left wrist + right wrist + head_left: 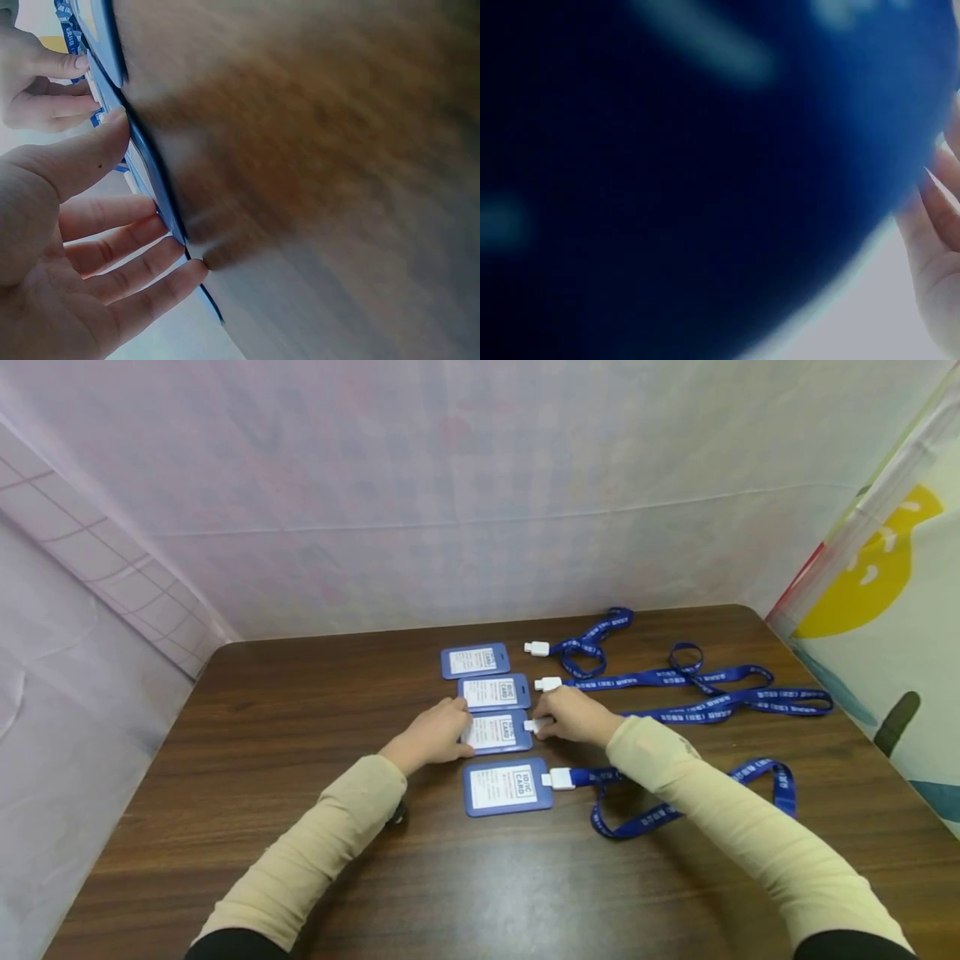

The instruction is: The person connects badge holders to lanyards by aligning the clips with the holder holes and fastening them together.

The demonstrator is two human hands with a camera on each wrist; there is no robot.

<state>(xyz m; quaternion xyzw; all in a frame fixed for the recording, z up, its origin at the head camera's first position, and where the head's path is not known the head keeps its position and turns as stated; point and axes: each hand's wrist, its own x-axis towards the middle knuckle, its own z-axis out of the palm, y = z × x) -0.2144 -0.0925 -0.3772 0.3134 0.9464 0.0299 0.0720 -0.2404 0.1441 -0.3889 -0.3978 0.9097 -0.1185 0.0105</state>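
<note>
My left hand (435, 735) holds the left end of a blue ID card holder (495, 732), third from the back. In the left wrist view the thumb (97, 154) and fingertips touch its edge, spread across its width. At that holder's right end, my right hand (573, 717) pinches the white clip (534, 725) of a blue lanyard (705, 712). The clip meets the slot end; whether it is fastened cannot be seen. The blurred lanyard (667, 187) fills most of the right wrist view, hiding the pinch.
Behind lie two more card holders (475, 661), each beside a lanyard with a white clip (537, 648). The nearest card holder (507, 787) has a lanyard clip (558, 778) at its slot. A small dark object (397, 815) is by the left wrist on the brown table (247, 735).
</note>
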